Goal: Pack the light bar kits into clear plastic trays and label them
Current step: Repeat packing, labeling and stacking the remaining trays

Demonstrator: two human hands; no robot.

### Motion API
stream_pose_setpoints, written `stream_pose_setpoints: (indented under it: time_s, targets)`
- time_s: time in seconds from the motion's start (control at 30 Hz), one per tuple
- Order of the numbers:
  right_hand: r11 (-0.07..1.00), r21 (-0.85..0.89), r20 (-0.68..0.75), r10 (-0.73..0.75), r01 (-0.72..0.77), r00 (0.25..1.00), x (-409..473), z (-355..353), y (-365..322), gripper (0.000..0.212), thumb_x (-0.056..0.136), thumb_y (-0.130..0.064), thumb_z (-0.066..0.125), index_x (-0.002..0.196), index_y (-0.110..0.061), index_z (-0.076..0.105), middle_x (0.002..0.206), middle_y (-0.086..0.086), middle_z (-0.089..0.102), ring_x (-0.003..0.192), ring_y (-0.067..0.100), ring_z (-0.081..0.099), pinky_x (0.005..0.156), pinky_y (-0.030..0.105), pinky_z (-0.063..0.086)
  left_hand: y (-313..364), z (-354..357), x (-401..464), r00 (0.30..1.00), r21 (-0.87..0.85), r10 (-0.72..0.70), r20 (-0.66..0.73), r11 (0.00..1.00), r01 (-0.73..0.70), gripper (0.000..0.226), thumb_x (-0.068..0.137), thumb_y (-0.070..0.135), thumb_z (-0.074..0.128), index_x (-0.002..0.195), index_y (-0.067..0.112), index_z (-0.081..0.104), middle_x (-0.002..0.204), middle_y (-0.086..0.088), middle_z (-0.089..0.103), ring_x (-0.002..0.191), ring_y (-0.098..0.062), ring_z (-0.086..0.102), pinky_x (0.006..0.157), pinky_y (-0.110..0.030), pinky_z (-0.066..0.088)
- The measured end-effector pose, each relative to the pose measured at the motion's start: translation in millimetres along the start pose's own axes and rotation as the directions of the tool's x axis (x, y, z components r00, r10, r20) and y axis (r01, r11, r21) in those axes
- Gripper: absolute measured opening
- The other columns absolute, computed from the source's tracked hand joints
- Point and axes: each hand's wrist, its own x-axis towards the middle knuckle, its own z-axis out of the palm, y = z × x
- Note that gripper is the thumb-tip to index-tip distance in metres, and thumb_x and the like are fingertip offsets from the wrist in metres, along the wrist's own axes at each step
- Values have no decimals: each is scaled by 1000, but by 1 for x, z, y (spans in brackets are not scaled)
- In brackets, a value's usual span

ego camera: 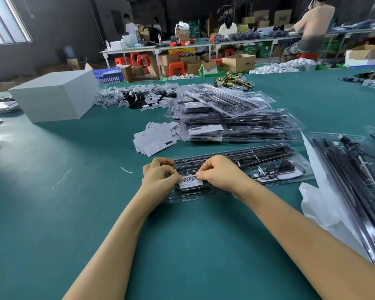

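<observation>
A clear plastic tray point(243, 169) holding black light bars point(266, 153) and a coiled cable point(277, 169) lies on the green table point(85, 213), its long axis running from the near left toward the far right. The left hand point(160, 175) and right hand point(219, 173) each pinch an end of a barcode label point(192, 180) over the tray's near end. Behind it stands a stack of packed trays point(236, 118), loose cards point(155, 139) just to its left. More bars in trays point(351, 182) lie to the right.
</observation>
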Motion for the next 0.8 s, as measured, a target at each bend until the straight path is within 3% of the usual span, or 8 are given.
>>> stream_pose_setpoints:
  time_s: [0.17, 0.33, 0.5, 0.6, 0.7, 0.8]
  targets:
    - [997, -75, -11, -6, 5, 1000, 0, 1, 0, 26, 87, -24, 63, 61, -23, 63, 67, -11, 60, 69, 11, 54, 61, 26, 40, -4, 1, 1, 1000, 97, 25, -18, 995, -23, 17, 86, 12, 62, 70, 7, 65, 111, 15, 47, 112, -8, 26, 104, -36, 22]
    - [995, -93, -29, -24, 21, 999, 0, 4, 3, 21, 86, -23, 62, 76, -8, 72, 55, -16, 56, 68, 0, 44, 68, 27, 40, -4, 2, 0, 999, 101, 29, -21, 995, -27, 17, 86, 12, 61, 71, 5, 66, 109, 18, 47, 112, -8, 26, 105, -38, 21]
    - [992, -117, -37, -48, 44, 998, 2, 4, 4, 22, 86, -23, 62, 77, -7, 72, 59, -12, 59, 61, 5, 52, 61, 25, 41, -2, 2, 0, 1000, 96, 24, -19, 995, -22, 19, 85, 11, 61, 66, 8, 64, 109, 18, 48, 111, -8, 26, 105, -37, 21]
    - [986, -154, -39, -73, 66, 997, 4, 5, 7, 23, 87, -23, 61, 78, -5, 72, 58, -14, 57, 67, 0, 44, 67, 25, 38, -3, 2, -1, 1000, 102, 18, -19, 995, -16, 18, 84, 11, 62, 67, 7, 65, 109, 17, 48, 111, -8, 26, 105, -38, 22]
    - [975, -204, -39, -95, 85, 995, 5, 7, 8, 22, 88, -25, 60, 73, -12, 69, 80, -9, 60, 79, 5, 44, 72, 26, 37, -2, 3, -1, 999, 118, 28, -26, 993, -24, 19, 83, 11, 62, 64, 11, 63, 108, 19, 47, 111, -7, 27, 106, -38, 22]
    - [964, -246, -43, -116, 102, 992, 4, 7, 7, 22, 87, -28, 62, 66, -29, 55, 98, -6, 48, 78, 9, 49, 74, 26, 38, -1, 4, -2, 997, 160, 56, -51, 986, -47, 19, 82, 10, 64, 63, 13, 59, 108, 16, 48, 110, -7, 29, 105, -37, 25]
